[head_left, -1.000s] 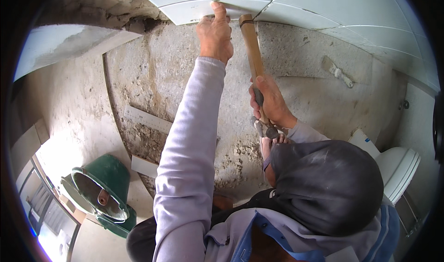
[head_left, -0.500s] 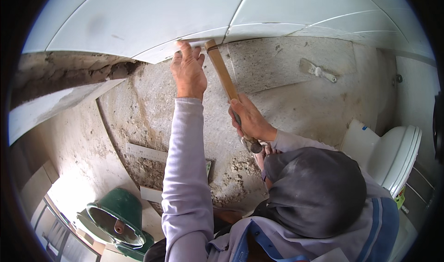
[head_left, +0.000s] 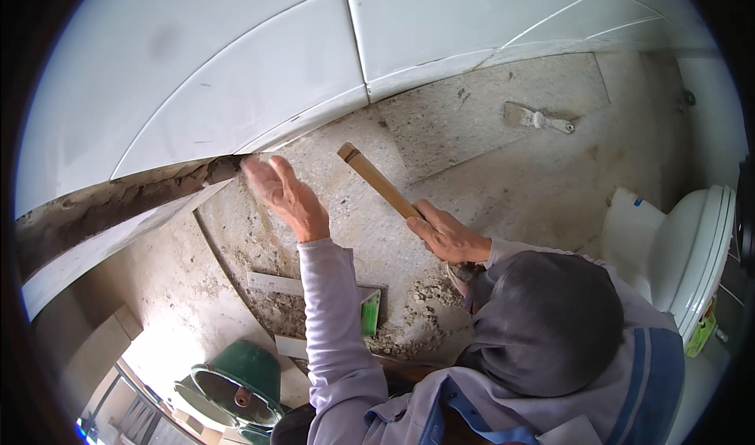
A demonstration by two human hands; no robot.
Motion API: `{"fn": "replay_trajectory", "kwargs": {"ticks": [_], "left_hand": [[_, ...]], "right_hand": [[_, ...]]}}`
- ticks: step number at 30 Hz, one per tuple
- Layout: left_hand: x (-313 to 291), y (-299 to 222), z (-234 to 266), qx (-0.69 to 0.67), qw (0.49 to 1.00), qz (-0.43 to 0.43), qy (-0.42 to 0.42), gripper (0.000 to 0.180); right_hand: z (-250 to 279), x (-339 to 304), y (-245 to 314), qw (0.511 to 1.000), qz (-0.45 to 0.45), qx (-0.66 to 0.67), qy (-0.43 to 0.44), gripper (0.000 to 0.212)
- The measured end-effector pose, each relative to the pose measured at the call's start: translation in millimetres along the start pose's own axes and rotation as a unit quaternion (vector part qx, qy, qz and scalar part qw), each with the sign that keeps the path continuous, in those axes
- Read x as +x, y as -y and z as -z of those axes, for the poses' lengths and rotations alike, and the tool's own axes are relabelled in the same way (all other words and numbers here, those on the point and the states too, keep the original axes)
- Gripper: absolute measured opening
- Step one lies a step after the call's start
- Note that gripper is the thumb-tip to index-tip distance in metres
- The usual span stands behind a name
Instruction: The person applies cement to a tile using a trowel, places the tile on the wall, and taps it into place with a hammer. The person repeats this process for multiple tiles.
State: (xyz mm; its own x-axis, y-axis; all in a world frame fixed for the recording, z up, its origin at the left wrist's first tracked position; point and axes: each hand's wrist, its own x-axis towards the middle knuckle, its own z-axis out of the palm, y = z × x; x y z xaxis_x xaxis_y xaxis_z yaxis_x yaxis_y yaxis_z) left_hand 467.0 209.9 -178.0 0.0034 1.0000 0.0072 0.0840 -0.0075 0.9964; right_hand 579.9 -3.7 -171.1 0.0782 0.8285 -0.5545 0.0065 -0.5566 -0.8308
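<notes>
With its fingers stretched and partly blurred, my left hand [head_left: 289,197] is open beside the lower edge of a white wall tile [head_left: 259,91], near the end of a rough gap [head_left: 118,201] under the tiling. I cannot tell whether the fingertips touch the tile. My right hand [head_left: 450,233] is closed on a hammer [head_left: 379,179], its wooden handle pointing up and left toward the wall. The handle's end is apart from the tiles. The hammer's head is hidden behind my hand and a dark grey rounded cloth [head_left: 543,323].
A putty knife [head_left: 539,119] lies on a floor slab by the wall. A white toilet [head_left: 684,248] stands at the right. Rubble [head_left: 429,303], a flat grey strip [head_left: 275,283] and a green-marked object [head_left: 370,313] are on the floor. A green bucket [head_left: 250,366] is at lower left.
My left hand has moved left along the tile's lower edge, toward the gap. The hammer's handle has drawn back from the wall. The whole view has shifted and turned slightly.
</notes>
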Motion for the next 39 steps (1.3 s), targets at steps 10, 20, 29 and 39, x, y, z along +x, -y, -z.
{"fn": "replay_trajectory", "kwargs": {"ticks": [10, 20, 29, 39], "left_hand": [[8, 10, 14, -0.002, 0.998, -0.04, 0.045, 0.068], [25, 0, 35, -0.092, 0.994, -0.049, -0.016, 0.065], [11, 14, 63, 0.027, 0.995, -0.034, -0.088, 0.06], [-18, 14, 111, 0.024, 0.996, -0.033, -0.075, 0.033]], "right_hand": [[8, 3, -1, 0.99, 0.04, -0.13, 0.036, 0.033], [-6, -17, 21, 0.957, 0.041, -0.285, 0.022, 0.033], [6, -35, -15, 0.893, 0.15, -0.419, -0.072, 0.048], [30, -55, -39, 0.861, 0.141, -0.469, -0.136, 0.048]]}}
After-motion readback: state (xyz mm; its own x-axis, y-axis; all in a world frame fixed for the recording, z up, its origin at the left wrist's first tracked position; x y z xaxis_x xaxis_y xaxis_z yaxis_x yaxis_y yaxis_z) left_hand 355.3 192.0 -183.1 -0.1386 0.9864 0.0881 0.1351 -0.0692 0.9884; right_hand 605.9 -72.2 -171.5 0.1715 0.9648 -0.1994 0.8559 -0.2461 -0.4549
